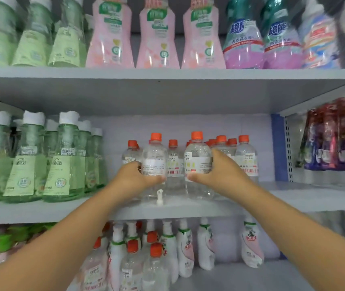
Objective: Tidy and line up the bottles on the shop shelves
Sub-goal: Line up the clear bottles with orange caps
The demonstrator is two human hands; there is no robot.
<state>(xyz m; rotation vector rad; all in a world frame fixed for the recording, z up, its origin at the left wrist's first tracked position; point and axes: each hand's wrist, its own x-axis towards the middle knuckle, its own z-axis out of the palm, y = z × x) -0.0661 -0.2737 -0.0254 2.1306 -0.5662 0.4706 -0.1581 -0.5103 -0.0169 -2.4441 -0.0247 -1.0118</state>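
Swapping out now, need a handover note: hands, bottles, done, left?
Left hand grips a clear orange-capped bottle at the front of the middle shelf.
Right hand grips the next clear bottle beside it.
More orange-capped bottles stand bunched behind them, rows uneven.
A small white part lies on the shelf in front.
Done: green bottles on the left look lined up.
Left: set both held bottles in line, straighten the rest, then the muddled bottom shelf.

clear orange-capped bottles (154, 158), green bottles (62, 160), pink bottles (156, 38), grey shelf (167, 208)
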